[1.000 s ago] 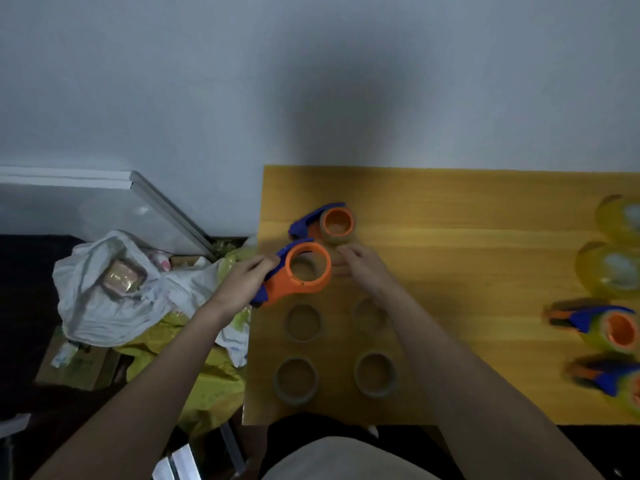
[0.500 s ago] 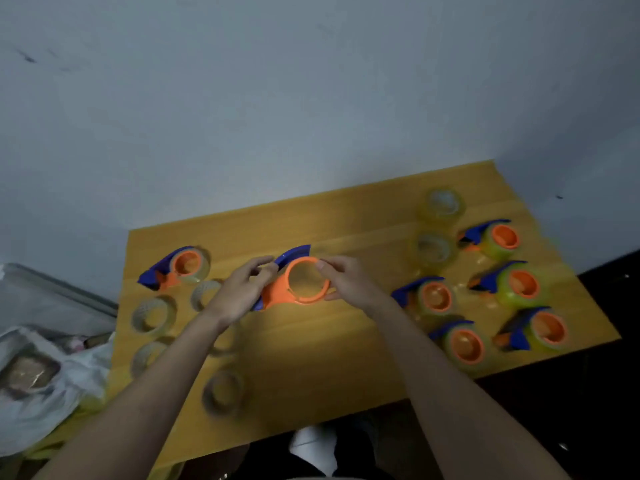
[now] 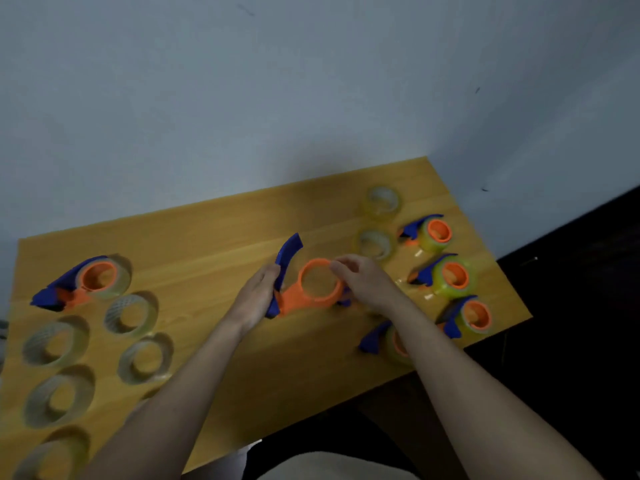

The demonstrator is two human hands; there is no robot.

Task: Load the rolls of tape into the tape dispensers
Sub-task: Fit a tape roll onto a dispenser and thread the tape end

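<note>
Both hands hold an orange and blue tape dispenser [image 3: 304, 289] over the middle of the yellow wooden table [image 3: 214, 237]. My left hand [image 3: 254, 296] grips its blue handle side, and my right hand [image 3: 363, 278] pinches the orange ring, which has no roll on it. Several clear tape rolls [image 3: 131, 313] lie flat at the left. A dispenser with a roll on it [image 3: 86, 282] lies at the far left. Several loaded dispensers [image 3: 446, 275] lie at the right, and my right forearm partly hides one [image 3: 381, 341].
Two yellowish tape rolls [image 3: 375, 242] sit at the back right near the wall. The table's right corner [image 3: 519, 313] and front edge drop to a dark floor. A pale wall rises directly behind the table.
The view has swung from the table's left end to take in the whole table. Both hands carried the empty dispenser away from the loose rolls to the table's middle, and its blue part now tilts upward.
</note>
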